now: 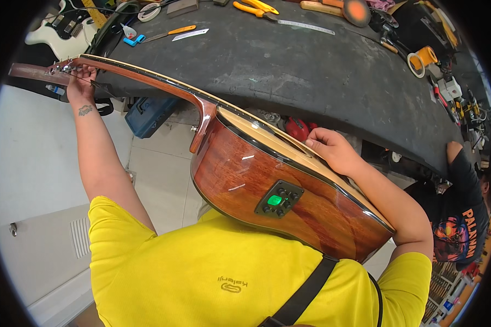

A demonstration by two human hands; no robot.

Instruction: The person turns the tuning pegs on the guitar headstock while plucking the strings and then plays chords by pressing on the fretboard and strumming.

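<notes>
An acoustic guitar [240,163] rests across my lap against my body, its glossy brown side turned up and its neck reaching to the far left. A black control panel [279,199] with a lit green display is set in that side. At the headstock, my left hand [82,83] has its fingers curled at a tuning peg [65,69]. My right forearm lies over the guitar's body. Close to the strings by the soundhole, my right hand [333,148] is closed, thumb against the fingers; whether it pinches anything is hidden.
A dark workbench [311,71] spans beyond the guitar, with yellow-handled pliers [256,7], a steel ruler [305,26], and an orange-handled knife [172,32]. A white electric guitar [60,32] lies far left. A blue case [150,116] sits underneath. Another person [455,212] is at the right.
</notes>
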